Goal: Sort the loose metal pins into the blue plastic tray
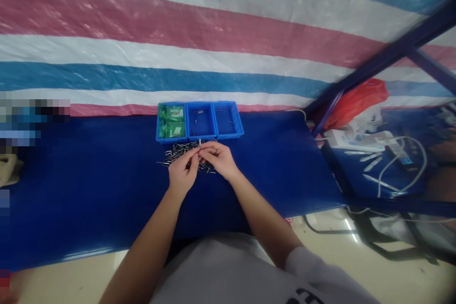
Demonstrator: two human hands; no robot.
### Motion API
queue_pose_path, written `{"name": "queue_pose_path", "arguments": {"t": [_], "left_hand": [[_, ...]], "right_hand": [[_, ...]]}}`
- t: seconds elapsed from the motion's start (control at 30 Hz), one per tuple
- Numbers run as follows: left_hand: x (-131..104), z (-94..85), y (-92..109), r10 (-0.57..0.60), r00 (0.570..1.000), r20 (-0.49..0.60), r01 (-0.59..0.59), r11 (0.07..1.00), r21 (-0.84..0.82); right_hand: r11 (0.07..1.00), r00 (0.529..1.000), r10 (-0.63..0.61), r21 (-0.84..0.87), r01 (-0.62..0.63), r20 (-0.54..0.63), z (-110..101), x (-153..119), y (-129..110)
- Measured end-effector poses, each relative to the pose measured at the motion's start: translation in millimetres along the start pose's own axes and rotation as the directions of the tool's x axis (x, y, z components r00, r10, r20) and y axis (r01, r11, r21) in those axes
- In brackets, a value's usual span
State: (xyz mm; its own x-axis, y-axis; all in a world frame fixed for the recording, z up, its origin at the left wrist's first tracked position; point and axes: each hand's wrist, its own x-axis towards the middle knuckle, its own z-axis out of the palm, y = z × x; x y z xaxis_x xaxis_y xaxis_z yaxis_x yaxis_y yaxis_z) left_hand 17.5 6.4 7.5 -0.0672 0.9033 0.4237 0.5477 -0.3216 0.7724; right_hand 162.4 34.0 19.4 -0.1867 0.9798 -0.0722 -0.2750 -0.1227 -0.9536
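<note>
Both of my hands meet over a heap of thin, shiny metal pieces on the blue table. Fingertips of my left hand and my right hand are pinched together around a small metal rod, whose short end sticks up between them. Its exact kind is too small to make out, and its lower part is hidden by fingers. Just beyond the heap stand joined blue bins: the left bin has green packets in it, while the middle bin and right bin contain a few small metal pieces.
A striped plastic sheet hangs behind the blue table. To the right, a dark metal frame separates a surface with a red bag, a white power strip and cables. At the far left is another person's hand.
</note>
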Motion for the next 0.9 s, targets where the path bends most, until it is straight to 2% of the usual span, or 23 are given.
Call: {"name": "queue_pose_path", "arguments": {"t": [0.1, 0.23, 0.37, 0.5, 0.6, 0.7, 0.8, 0.83, 0.9], "left_hand": [[-1, 0.3, -1, -0.019, 1.0, -0.01, 0.018, 1.0, -0.003], [-1, 0.3, -1, -0.019, 0.999, -0.036, 0.021, 0.998, 0.057], [0, 0.4, -1, -0.006, 0.999, -0.053, 0.01, 0.997, 0.073], [-1, -1.3, 0, -0.033, 0.998, -0.061, 0.038, 0.997, 0.074], [1, -3.4, 4, -0.118, 0.987, -0.114, 0.12, 0.993, 0.011], [11, -10.0, 6, -0.279, 0.931, -0.235, 0.248, 0.957, -0.15], [35, -33.2, -10, -0.366, 0.834, -0.412, 0.273, 0.924, -0.268], [46, -46.5, -22, -0.412, 0.789, -0.457, 0.296, 0.905, -0.305], [71, -81.5, -52, -0.542, 0.661, -0.518, 0.396, 0.839, -0.373]], "right_hand": [[0.999, 0.999, 0.016, 0.036, -0.015, -0.03, 0, 1, 0], [0.998, 0.99, -0.051, 0.024, 0.055, -0.128, 2, 6, -1], [0.991, 0.99, -0.133, -0.01, 0.133, -0.053, 2, 9, -3], [0.973, 0.981, -0.177, -0.161, 0.163, -0.076, -1, 1, -1], [0.933, 0.976, -0.206, -0.315, 0.175, -0.067, -4, -2, 2], [0.858, 0.975, -0.22, -0.478, 0.186, -0.016, -7, -1, 5], [0.812, 0.977, -0.209, -0.548, 0.201, 0.048, -7, 0, 5], [0.805, 0.976, -0.209, -0.557, 0.204, 0.056, -8, 0, 5], [0.792, 0.977, -0.207, -0.576, 0.203, 0.06, -8, 0, 5]]}}
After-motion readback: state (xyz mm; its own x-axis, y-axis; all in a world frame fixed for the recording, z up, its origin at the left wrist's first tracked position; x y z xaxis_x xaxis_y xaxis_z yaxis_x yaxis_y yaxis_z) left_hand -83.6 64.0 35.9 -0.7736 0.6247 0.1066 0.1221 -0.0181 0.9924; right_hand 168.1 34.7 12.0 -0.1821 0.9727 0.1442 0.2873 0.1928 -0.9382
